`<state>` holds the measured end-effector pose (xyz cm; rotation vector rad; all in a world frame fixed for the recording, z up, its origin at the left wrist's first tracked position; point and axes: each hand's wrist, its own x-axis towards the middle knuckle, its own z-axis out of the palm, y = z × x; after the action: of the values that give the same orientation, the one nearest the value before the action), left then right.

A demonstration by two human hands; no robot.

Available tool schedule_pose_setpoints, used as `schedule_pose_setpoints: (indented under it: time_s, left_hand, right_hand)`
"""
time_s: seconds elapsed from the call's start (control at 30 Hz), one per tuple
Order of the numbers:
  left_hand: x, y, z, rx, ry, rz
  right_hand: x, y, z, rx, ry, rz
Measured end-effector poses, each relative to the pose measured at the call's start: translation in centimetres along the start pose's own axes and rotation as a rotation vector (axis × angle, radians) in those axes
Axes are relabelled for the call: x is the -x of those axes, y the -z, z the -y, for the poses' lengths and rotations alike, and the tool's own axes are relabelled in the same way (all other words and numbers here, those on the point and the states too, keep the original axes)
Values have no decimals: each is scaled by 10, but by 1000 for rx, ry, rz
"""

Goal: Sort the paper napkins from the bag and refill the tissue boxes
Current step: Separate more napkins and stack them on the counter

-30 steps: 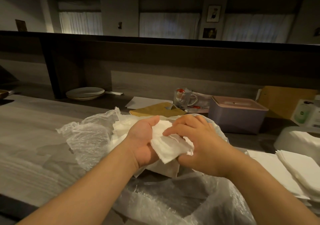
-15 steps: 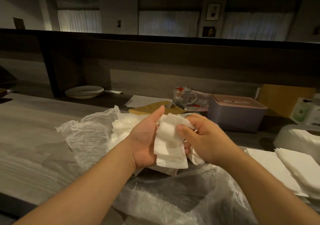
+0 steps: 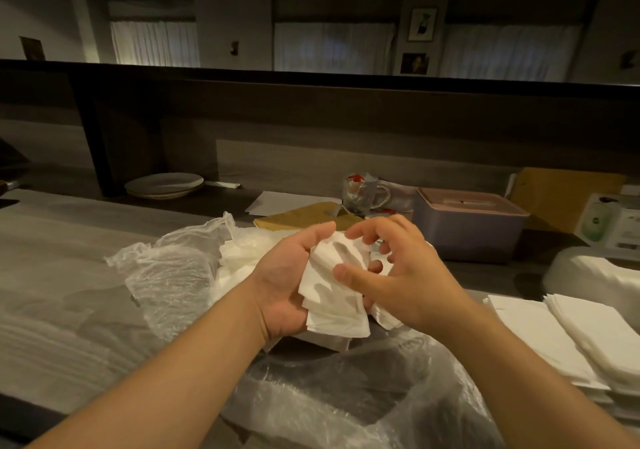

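A small bundle of white paper napkins (image 3: 334, 287) is held upright, rumpled, above the clear plastic bag (image 3: 173, 275), which lies open on the counter with more napkins inside. Flat napkin stacks (image 3: 588, 338) lie at right; the closed mauve tissue box (image 3: 467, 227) stands behind.

Bare counter (image 3: 62, 275) lies left; stacked napkins (image 3: 588, 338) crowd the right.

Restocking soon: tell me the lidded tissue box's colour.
Purple tissue box with a pink lid, head view.
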<state>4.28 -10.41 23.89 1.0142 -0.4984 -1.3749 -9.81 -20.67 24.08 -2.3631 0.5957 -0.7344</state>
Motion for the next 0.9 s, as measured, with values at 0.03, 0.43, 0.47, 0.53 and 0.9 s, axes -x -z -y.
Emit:
schedule_pose_setpoints:
  time_s: [0.03,0.43,0.47,0.53,0.9]
  left_hand:
    - [0,0,0,-6,-4,4]
    - [-4,3,0,-21,34,-19]
    - [-5,4,-1,12,34,-22]
    - [-4,4,-4,84,18,-24]
    - [1,-1,-1,-114,25,76]
  right_hand:
    - [0,0,1,14,1,12]
    - [0,0,4,153,45,9]
    - [1,1,3,164,85,22]
    - [5,2,4,142,149,86]
    - [-6,3,9,-107,-320,9]
